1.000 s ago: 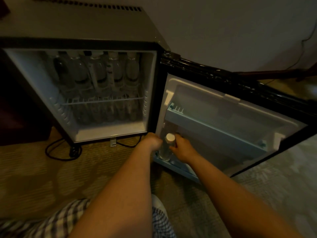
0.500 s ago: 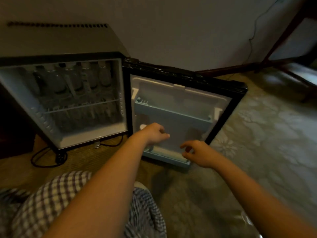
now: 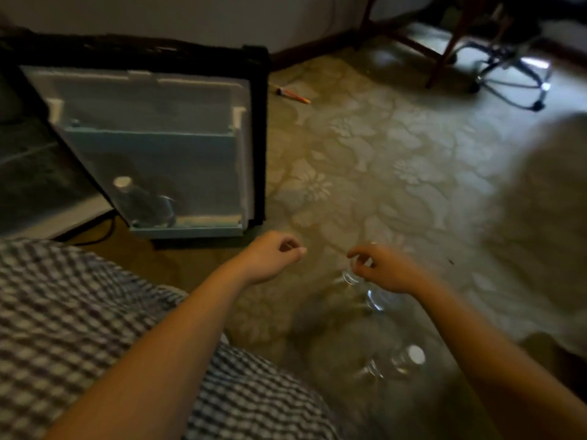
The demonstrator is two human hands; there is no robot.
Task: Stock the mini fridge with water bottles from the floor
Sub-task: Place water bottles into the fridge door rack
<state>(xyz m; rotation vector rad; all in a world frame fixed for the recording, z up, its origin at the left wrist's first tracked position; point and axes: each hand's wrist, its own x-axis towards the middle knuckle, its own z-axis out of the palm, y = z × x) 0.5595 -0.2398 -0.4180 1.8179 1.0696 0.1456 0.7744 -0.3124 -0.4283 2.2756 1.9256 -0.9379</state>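
1. Olive-tan carpet [image 3: 397,160] with a pale floral pattern covers the floor. It is brighter toward the far right and dim near the person.
2. Pale wall [image 3: 222,17] at the back, met by a dark wooden baseboard [image 3: 314,47].
3. Far right corner: wooden furniture legs [image 3: 443,49] and the wheeled base of an office chair [image 3: 511,74].
4. A small pen-like object [image 3: 292,94] lies on the carpet near the baseboard, too blurred to name.
5. Mini fridge door [image 3: 260,128] stands open, inner side facing the camera. One water bottle [image 3: 133,201] with a white cap stands at the left end of its lower door shelf [image 3: 190,231].
6. A dark cord [image 3: 101,231] runs on the floor under the fridge.
7. Clear floor bottles [image 3: 376,301] stand on the carpet below the right hand; one nearer the person shows a white cap [image 3: 416,355].
8. Hands: left hand [image 3: 273,258] hangs loosely curled and holds nothing. Right hand [image 3: 381,268] has its fingers bent down over a bottle top; whether they grip it cannot be told through the blur.
9. Checked cloth [image 3: 79,328] covers the person's lap at lower left.
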